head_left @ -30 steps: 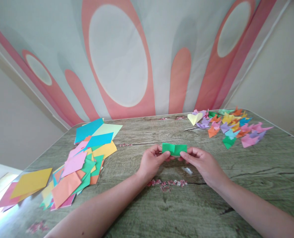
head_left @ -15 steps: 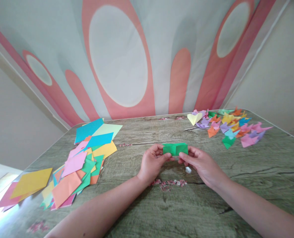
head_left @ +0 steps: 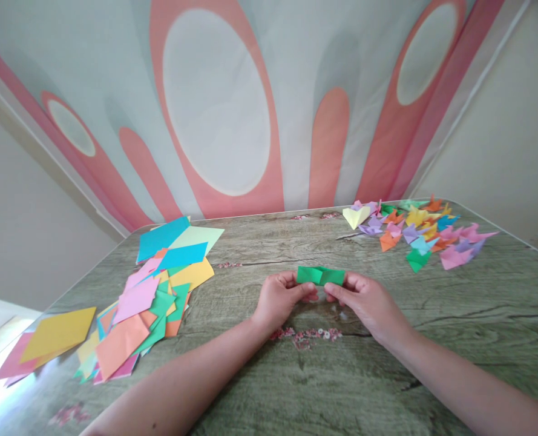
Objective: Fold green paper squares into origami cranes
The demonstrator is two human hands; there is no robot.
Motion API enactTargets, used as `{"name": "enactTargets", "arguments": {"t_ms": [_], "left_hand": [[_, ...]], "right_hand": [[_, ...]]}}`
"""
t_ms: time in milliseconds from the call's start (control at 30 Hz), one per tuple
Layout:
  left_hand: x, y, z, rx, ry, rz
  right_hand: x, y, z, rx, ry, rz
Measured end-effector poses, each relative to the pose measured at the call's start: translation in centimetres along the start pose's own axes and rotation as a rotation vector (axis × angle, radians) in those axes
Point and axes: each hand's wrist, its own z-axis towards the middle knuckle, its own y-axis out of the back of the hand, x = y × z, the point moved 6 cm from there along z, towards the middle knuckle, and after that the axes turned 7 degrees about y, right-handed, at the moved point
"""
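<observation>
Together, our left hand (head_left: 278, 297) and right hand (head_left: 372, 298) pinch the green paper (head_left: 319, 276) by opposite ends, so it spans the gap between them.

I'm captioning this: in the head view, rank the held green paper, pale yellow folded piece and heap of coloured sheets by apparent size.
1. Heap of coloured sheets
2. Held green paper
3. Pale yellow folded piece
The last lies farther off, so true sizes are unsure.
</observation>
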Motion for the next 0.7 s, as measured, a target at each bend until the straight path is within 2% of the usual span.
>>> {"name": "enactTargets", "arguments": {"t_ms": [200, 367, 467, 600, 700], "left_hand": [[-0.3, 0.0, -0.2, -0.019, -0.008, 0.097], [-1.1, -0.1, -0.6, -0.024, -0.003, 0.157], [-1.1, -0.4, -0.7, 0.012, 0.0, 0.176], [-0.3, -0.5, -0.3, 0.086, 0.013, 0.05], [-0.1, -0.3, -0.1, 0.082, 0.005, -0.047]], "right_hand": [[1.3, 0.5, -0.4, -0.075, 0.099, -0.258], [2.1, 0.3, -0.8, -0.098, 0.166, -0.344], [2.6, 0.1, -0.9, -0.09, 0.209, -0.334], [3.0, 0.1, -0.9, -0.077, 0.264, -0.323], [3.1, -0.1, -0.9, -0.047, 0.296, -0.316]]}}
